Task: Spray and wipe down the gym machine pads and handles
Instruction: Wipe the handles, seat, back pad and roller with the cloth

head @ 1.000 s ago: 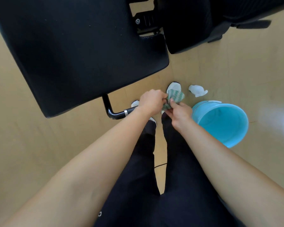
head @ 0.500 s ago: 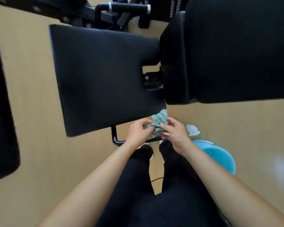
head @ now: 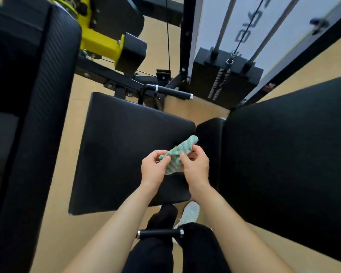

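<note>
A green and white cloth [head: 179,154] is bunched between both hands above the black seat pad [head: 122,146]. My left hand [head: 153,168] pinches its left end. My right hand [head: 195,166] grips its right side, with the far end of the cloth sticking up past my fingers. To the right stands a large black back pad [head: 287,158]. A black handle with silver rings [head: 169,92] juts out behind the seat pad, and a second one [head: 159,233] lies near my legs.
A tall black pad [head: 28,123] fills the left side. A yellow bracket [head: 100,42] and black frame sit at the back left. The weight stack [head: 222,75] with guide rods stands at the back right. Tan floor shows between the parts.
My view has tilted up: the blue bucket and white scraps on the floor have left the frame, and the weight stack came in. Both hands rose with the cloth over the seat pad.
</note>
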Demonstrator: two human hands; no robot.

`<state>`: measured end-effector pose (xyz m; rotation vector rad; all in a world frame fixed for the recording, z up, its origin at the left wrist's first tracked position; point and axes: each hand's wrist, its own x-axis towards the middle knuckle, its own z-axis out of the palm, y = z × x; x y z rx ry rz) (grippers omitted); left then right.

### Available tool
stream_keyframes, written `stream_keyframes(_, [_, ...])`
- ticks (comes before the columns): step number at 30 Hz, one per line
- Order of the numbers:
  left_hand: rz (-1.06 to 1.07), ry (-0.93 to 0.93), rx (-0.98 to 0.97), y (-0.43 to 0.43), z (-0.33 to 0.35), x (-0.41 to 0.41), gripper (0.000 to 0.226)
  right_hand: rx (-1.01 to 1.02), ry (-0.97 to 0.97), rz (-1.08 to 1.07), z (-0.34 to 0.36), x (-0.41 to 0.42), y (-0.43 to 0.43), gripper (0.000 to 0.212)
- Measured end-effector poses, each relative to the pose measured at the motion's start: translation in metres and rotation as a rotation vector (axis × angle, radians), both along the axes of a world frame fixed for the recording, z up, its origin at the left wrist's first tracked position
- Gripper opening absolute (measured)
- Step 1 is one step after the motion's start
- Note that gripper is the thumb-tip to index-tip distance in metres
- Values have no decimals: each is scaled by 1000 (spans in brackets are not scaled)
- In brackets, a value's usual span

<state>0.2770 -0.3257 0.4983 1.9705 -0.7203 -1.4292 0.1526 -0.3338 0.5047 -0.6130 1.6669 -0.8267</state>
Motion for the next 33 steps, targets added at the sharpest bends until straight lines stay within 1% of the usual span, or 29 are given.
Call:
stream_keyframes(3, [106,-9,32,-33,-18,-8,7,-63,99,67,-7,6,-52,34])
stream_keyframes(4, [139,-6,47,-43,-26,-10,7,-72,138,94,-12,7,-70,32])
stream_keyframes(6, [198,24,85,-64,-42,-13,8,-66,190,145,-26,9,-108,21])
stream_keyframes(9, [318,124,126,-106,-62,-16,12,-52,202,182,-49,10,-168,10])
stream_keyframes(11, [380,171,104,-141,-72,-14,14,-51,208,199,-62,13,-210,12])
stream_keyframes(13, [393,183,66,-177,-81,-13,14,-69,236,212,-75,12,-247,12])
stream_keyframes(15, [416,179,33,-210,-92,-12,9,-129,274,228,-85,11,-279,10])
stream_keyframes(17, [498,180,16,-240,-104,-13,6,-210,306,288,-96,12,-305,11])
stream_keyframes(18, [568,190,24,-252,-111,-13,6,-237,310,352,-104,14,-316,14])
stream_keyframes(22, [871,326,66,-283,-136,-11,14,-231,324,758,-141,23,-342,37])
stream_keyframes(24, [953,447,29,-289,-141,-8,23,-247,320,851,-151,27,-348,43])
stream_keyframes(26, [1014,539,-6,-290,-142,-6,30,-290,317,871,-155,33,-353,42])
stream_keyframes(28, [1044,554,-13,-290,-144,-2,29,-317,315,912,-156,41,-356,39])
stream_keyframes(30, [1040,566,-30,-290,-148,-1,27,-327,352,1004,-158,46,-357,37])
stream_keyframes(33, [944,571,-52,-293,-157,-6,28,-335,406,1124,-161,40,-358,36])
